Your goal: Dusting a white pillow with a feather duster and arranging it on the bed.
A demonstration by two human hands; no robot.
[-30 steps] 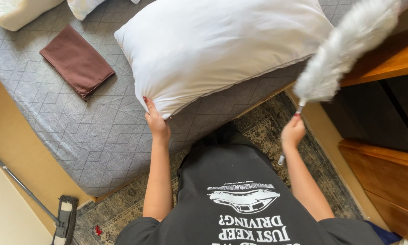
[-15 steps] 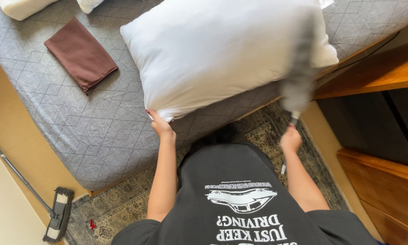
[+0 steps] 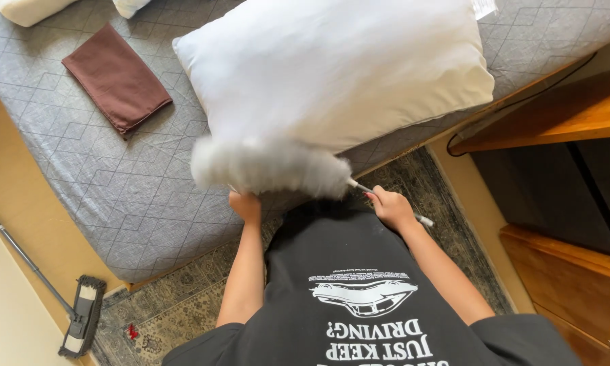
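My left hand [image 3: 245, 205] grips the near corner of a large white pillow [image 3: 339, 68] and holds it tilted up off the grey quilted mattress [image 3: 101, 176]. My right hand [image 3: 389, 207] is closed on the thin handle of a fluffy grey-white duster [image 3: 271, 166]. The duster's head lies across the pillow's lower edge, just above my left hand, blurred by motion. I wear a dark printed shirt.
A folded brown cloth [image 3: 118, 78] lies on the mattress at the upper left, with cream pillows [image 3: 27, 8] beyond it. A flat mop [image 3: 81, 315] rests on the floor at the left. A wooden shelf and dark cabinet [image 3: 556, 156] stand to the right, over a patterned rug [image 3: 183, 312].
The duster has swept from high on the right down and leftward across the pillow to its lower edge. My left hand still holds the pillow's corner.
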